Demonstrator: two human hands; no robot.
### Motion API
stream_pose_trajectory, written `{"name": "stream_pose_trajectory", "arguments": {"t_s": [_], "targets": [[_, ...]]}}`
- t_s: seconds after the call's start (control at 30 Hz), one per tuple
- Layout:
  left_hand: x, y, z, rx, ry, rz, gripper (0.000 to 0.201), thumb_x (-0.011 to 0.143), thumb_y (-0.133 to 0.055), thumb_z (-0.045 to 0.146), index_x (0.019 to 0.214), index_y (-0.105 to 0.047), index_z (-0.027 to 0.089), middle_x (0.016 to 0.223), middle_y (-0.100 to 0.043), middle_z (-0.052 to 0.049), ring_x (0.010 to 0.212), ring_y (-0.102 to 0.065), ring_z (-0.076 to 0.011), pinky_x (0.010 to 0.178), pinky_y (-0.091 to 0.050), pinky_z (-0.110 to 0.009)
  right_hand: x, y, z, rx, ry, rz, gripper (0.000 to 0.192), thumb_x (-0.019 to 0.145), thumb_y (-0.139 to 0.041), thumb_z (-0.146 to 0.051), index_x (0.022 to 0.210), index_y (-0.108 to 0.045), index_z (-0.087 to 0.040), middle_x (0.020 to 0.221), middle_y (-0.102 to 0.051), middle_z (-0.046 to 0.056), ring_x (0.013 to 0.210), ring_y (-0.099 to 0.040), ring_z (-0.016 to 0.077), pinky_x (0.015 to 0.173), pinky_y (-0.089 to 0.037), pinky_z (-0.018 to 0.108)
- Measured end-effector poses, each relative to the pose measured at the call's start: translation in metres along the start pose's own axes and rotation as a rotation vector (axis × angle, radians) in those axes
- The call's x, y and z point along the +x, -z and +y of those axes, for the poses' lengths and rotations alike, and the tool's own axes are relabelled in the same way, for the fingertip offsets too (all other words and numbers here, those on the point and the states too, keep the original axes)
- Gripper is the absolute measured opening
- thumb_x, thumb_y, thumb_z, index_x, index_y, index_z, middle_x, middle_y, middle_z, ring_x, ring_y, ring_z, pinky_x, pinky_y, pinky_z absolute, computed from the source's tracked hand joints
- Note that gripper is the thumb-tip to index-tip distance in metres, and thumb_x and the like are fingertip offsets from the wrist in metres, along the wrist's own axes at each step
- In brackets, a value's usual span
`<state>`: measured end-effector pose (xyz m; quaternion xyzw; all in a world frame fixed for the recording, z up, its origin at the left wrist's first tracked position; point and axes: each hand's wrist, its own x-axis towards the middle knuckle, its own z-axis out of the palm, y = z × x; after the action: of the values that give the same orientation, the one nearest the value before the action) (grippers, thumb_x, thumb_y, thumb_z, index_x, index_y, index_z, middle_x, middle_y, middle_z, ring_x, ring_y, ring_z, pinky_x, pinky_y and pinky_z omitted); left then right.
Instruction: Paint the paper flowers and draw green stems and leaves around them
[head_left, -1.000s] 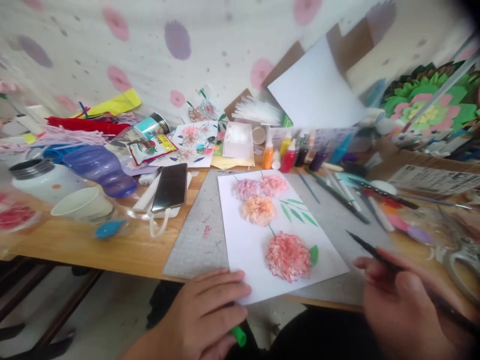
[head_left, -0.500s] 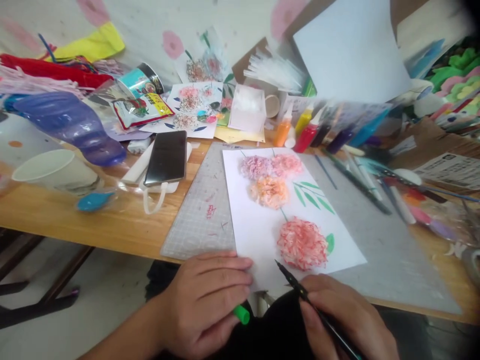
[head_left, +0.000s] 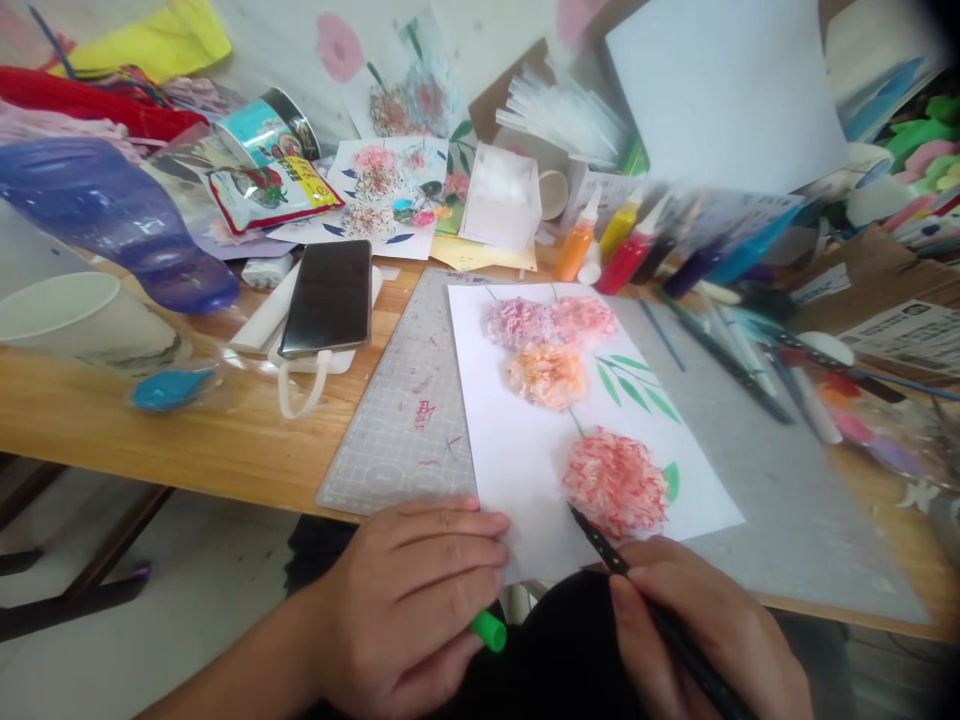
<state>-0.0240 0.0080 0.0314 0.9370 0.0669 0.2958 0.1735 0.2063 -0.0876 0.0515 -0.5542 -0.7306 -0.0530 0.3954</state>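
My right hand grips a black marker pen with small light specks on its barrel. The pen's dark tip is at the lower left edge of a red-and-white ruffled flower on a white sheet of paper. My left hand lies across the sheet's lower left corner with its fingers together. From under those fingers sticks the round end of a green pen cap. Higher on the sheet are an orange flower, a purple flower, a pink flower and painted green leaves.
Beneath the sheet lies a grey cutting mat. A phone, a paper cup and a blue balloon are to the left. Paint bottles stand behind the sheet. Pens and brushes and a cardboard box are on the right.
The pen tip has moved slightly right and up, close beside the red-and-white flower's edge. My left hand stays on the paper corner. The whole view has shifted a little.
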Motion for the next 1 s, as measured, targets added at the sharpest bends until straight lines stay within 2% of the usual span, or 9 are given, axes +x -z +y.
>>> {"name": "stream_pose_trajectory", "arguments": {"t_s": [0.17, 0.33, 0.47, 0.63, 0.8, 1.0], "targets": [[0.001, -0.002, -0.003, -0.002, -0.037, 0.050, 0.031, 0.078, -0.055, 0.016, 0.106, -0.065, 0.007, 0.108, -0.073, -0.011, 0.119, -0.060, -0.0204, 0.109, -0.047, -0.035, 0.002, -0.007, -0.004, -0.020, 0.019, 0.048, 0.014, 0.082, -0.058, -0.008, 0.083, -0.051, -0.020, 0.059, -0.057, -0.003, 0.056, -0.064, 0.0125, 0.049, -0.050, 0.020], [0.000, -0.002, -0.002, -0.002, -0.042, 0.054, 0.032, 0.077, -0.056, 0.015, 0.107, -0.065, 0.007, 0.110, -0.073, -0.009, 0.120, -0.059, -0.0196, 0.111, -0.045, -0.034, 0.003, -0.007, -0.009, -0.006, 0.037, 0.028, 0.014, 0.082, -0.057, -0.007, 0.087, -0.051, -0.019, 0.065, -0.063, -0.001, 0.058, -0.065, 0.0112, 0.054, -0.052, 0.019], [0.000, -0.003, -0.002, -0.010, -0.033, 0.066, 0.031, 0.078, -0.057, 0.016, 0.106, -0.066, 0.008, 0.110, -0.073, -0.009, 0.120, -0.059, -0.0190, 0.112, -0.045, -0.033, -0.001, -0.006, -0.007, -0.023, -0.016, -0.016, 0.012, 0.084, -0.057, -0.010, 0.091, -0.051, -0.019, 0.070, -0.065, -0.001, 0.060, -0.065, 0.0095, 0.058, -0.052, 0.017], [0.000, -0.004, -0.002, -0.006, -0.032, 0.069, 0.030, 0.079, -0.056, 0.017, 0.106, -0.066, 0.008, 0.110, -0.073, -0.008, 0.120, -0.059, -0.0184, 0.113, -0.043, -0.032, 0.001, -0.008, -0.007, -0.099, -0.055, -0.040, 0.008, 0.087, -0.054, -0.013, 0.090, -0.050, -0.020, 0.068, -0.064, -0.002, 0.055, -0.062, 0.0089, 0.056, -0.051, 0.018], [-0.002, -0.004, -0.002, -0.004, -0.032, 0.057, 0.032, 0.079, -0.056, 0.017, 0.108, -0.066, 0.009, 0.114, -0.072, -0.007, 0.122, -0.058, -0.0182, 0.113, -0.043, -0.033, 0.004, -0.011, -0.011, -0.150, -0.035, -0.036, 0.010, 0.087, -0.054, -0.013, 0.086, -0.049, -0.022, 0.061, -0.061, -0.003, 0.055, -0.063, 0.0110, 0.053, -0.049, 0.020], [-0.001, -0.003, -0.004, 0.017, -0.054, 0.060, 0.035, 0.075, -0.056, 0.013, 0.108, -0.065, 0.008, 0.115, -0.071, -0.006, 0.125, -0.055, -0.0176, 0.113, -0.042, -0.031, 0.006, -0.020, -0.019, -0.037, 0.077, 0.086, 0.012, 0.082, -0.054, -0.006, 0.084, -0.054, -0.018, 0.062, -0.064, -0.001, 0.053, -0.061, 0.0101, 0.051, -0.049, 0.020]]}}
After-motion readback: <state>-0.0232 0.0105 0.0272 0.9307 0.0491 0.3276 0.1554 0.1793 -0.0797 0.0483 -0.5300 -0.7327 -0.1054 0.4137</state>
